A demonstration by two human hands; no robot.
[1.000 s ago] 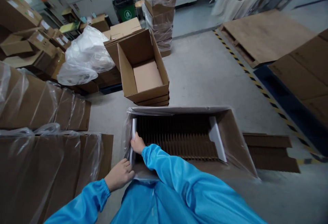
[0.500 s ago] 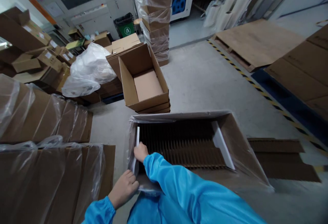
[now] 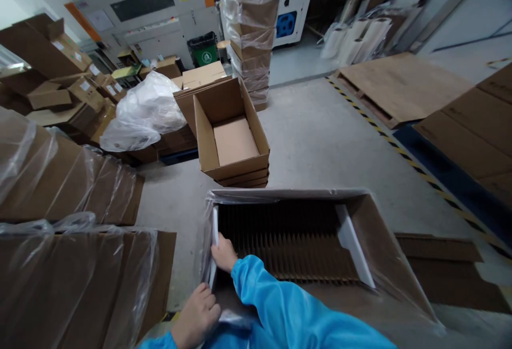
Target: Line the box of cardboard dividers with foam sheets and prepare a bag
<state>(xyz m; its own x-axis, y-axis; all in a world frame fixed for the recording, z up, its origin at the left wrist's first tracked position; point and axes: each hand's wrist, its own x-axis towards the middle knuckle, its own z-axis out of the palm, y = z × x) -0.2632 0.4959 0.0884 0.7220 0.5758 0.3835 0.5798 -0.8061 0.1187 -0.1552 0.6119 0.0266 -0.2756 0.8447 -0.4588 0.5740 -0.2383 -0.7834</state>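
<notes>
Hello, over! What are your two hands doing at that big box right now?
Right hand inside the big box, grip on the white strip. Left hand on the near corner. Cardboard dividers fill it. Nothing blocking.

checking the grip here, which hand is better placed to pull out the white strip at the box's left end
Right, probably. The right hand is inside the plastic-lined carton, on the white strip. The left hand grips the carton's near corner outside.
</notes>
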